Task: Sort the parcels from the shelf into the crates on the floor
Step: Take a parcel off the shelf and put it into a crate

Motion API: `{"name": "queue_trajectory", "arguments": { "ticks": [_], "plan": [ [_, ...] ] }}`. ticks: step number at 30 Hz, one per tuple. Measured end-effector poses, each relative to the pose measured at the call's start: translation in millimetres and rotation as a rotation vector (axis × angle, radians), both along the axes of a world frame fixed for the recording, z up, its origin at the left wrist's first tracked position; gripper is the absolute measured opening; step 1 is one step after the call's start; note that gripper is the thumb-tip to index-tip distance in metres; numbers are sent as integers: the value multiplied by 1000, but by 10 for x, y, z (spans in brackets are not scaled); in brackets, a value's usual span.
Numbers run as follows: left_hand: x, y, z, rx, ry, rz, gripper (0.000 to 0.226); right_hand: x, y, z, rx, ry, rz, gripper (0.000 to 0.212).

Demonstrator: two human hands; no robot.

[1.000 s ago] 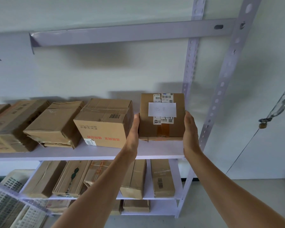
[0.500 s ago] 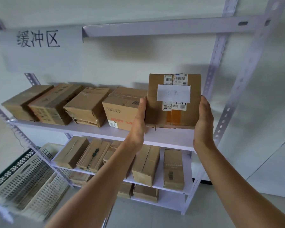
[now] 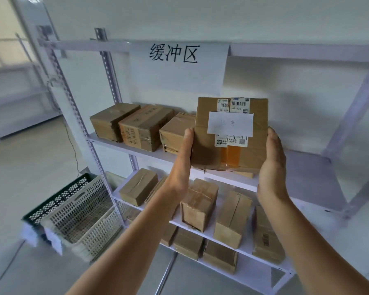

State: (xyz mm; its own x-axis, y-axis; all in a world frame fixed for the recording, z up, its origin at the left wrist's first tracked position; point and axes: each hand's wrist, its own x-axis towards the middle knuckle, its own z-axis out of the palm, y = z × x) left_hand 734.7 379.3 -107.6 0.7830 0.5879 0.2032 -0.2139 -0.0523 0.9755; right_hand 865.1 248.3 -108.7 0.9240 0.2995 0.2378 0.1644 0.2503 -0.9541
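Observation:
A brown cardboard parcel (image 3: pixel 205 150) with barcode stickers and a white handwritten label is held up in front of the white metal shelf (image 3: pixel 307 165). My left hand (image 3: pixel 182 160) presses its left side and my right hand (image 3: pixel 272 165) its right side, clamping it between them. The parcel hangs clear above the middle shelf board. On the floor at the lower left stand a cream lattice crate (image 3: pixel 83 218) and a dark green crate (image 3: pixel 58 199) behind it.
Three more parcels (image 3: pixel 136 126) sit on the middle board at the left. Several smaller boxes (image 3: pixel 198 205) stand on the lower boards. A white sign with black characters (image 3: pixel 175 67) hangs from the top rail. A thin cable (image 3: pixel 73 145) runs down by the left upright.
Both hands have lifted the parcel off the shelf board and drawn it toward me. My view has swung left, bringing the crates and the sign into sight.

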Motion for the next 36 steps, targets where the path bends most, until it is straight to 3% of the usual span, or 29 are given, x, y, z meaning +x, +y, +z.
{"name": "queue_trajectory", "arguments": {
  "ticks": [7,18,27,31,36],
  "plan": [
    [-1260,814,-206,-67,49,103,66,-1144,935,-263,-66,22,89,71],
    [-2843,1881,-652,-186,137,392,68,-2417,2400,-714,-198,13,386,74],
    [-3577,3268,-1065,-254,194,507,65,-3086,3979,-1167,-256,44,530,77],
    [-3725,3995,-1206,-242,235,510,66,-3222,4704,-1379,-261,91,562,57],
    [-3873,4758,-1365,-269,270,486,67,-3358,5429,-1579,-296,168,590,55]
  ]
}}
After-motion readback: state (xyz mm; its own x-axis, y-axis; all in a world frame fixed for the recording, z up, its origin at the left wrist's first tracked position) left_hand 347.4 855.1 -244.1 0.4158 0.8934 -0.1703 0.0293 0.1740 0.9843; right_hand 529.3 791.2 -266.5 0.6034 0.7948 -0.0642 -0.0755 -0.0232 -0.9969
